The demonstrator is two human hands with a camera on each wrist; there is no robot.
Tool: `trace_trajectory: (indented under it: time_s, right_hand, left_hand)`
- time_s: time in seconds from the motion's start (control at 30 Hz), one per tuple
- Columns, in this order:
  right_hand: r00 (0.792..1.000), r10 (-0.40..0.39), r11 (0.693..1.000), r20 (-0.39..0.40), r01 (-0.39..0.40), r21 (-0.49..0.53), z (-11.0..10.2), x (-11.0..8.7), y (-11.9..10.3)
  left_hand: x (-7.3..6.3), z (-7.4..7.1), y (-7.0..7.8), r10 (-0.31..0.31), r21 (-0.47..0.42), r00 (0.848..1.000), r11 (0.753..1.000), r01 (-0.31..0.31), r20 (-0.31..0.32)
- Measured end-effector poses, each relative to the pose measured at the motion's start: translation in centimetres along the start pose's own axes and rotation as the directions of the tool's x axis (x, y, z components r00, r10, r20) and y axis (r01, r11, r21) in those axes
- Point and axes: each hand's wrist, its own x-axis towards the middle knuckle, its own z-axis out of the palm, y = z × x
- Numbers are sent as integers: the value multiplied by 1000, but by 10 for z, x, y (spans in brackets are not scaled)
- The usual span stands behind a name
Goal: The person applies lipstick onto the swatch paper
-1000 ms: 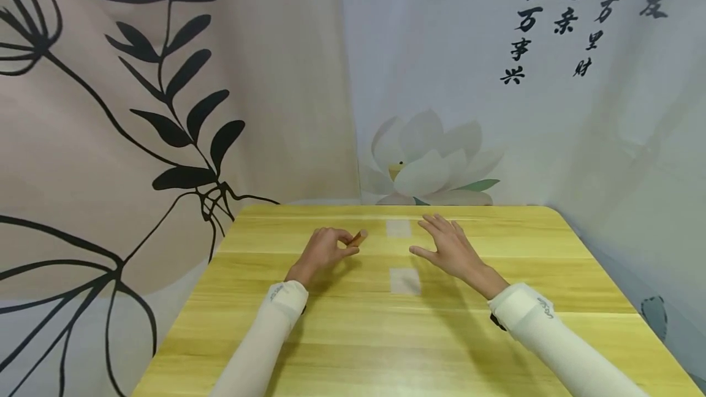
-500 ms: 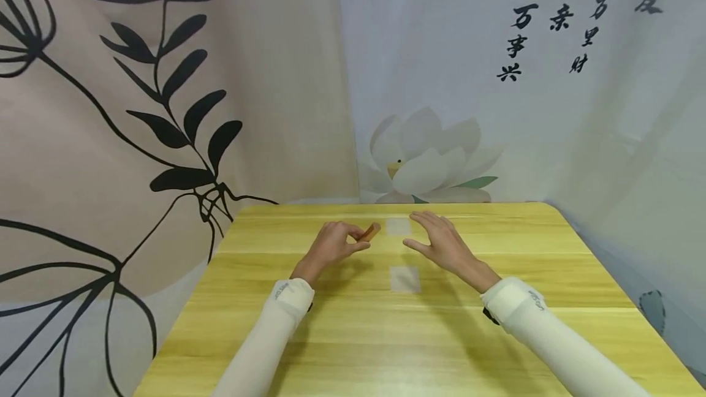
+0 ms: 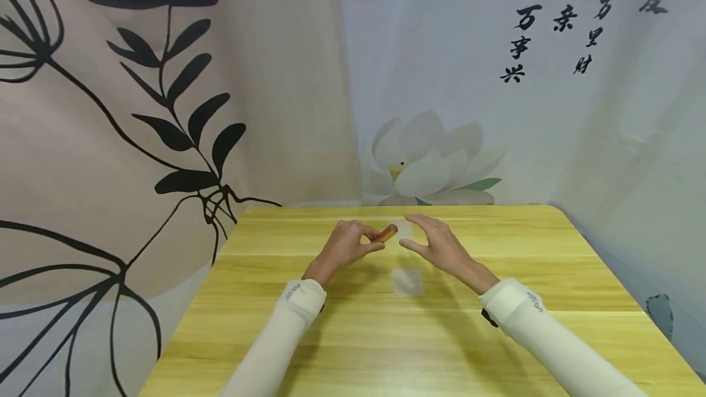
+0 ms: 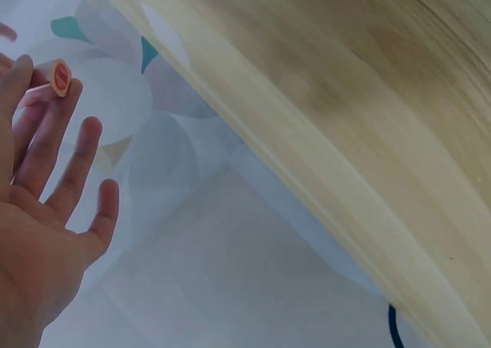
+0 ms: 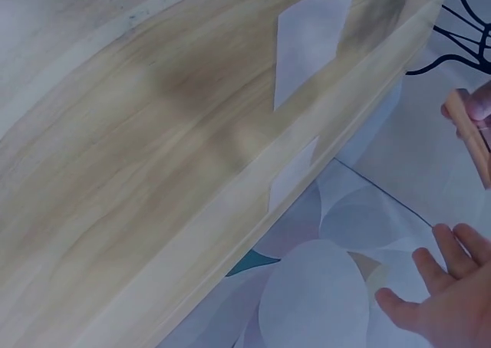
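Thumb and fingers of my left hand (image 3: 344, 245) pinch a short orange-brown stick (image 3: 387, 233), which looks like a small seal. It tilts up and to the right, over the far part of the table. In the left wrist view the stick's end face (image 4: 60, 79) is reddish inside a paler rim, while the other fingers spread apart. My right hand (image 3: 441, 245) is just to the right of the stick, fingers and thumb spread, holding nothing. The right wrist view has this hand (image 5: 453, 302) below the stick (image 5: 466, 129), with a gap between them.
Two thin white squares lie flat on the yellow wood-grain table (image 3: 353, 348): a far square (image 3: 405, 229), partly behind the stick, and a nearer square (image 3: 407, 282). A curtain (image 3: 292, 109) with printed plants and writing hangs behind the table's far edge.
The left hand has moved rightward with the stick, up to the far white square. The right hand has shifted slightly left, so the hands are closer together.
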Motion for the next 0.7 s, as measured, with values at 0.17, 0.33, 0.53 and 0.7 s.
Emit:
trace_trajectory:
  time_s: [0.17,0.33,0.53,0.7]
  right_hand:
    - [1000,-23,999,-14,23,30,0,1,0]
    - [999,-36,998,-1,36,50,1,1,-4]
    - [1000,-19,998,1,19,65,1,2,-6]
    - [1000,-28,998,-6,29,63,2,3,-5]
  left_hand:
    - [4,3,6,7,-6,1000,1000,-7,0]
    - [4,6,9,30,8,1000,1000,-30,-4]
    - [7,8,14,62,23,998,998,-61,-17]
    - [10,9,17,68,11,998,998,-67,-17]
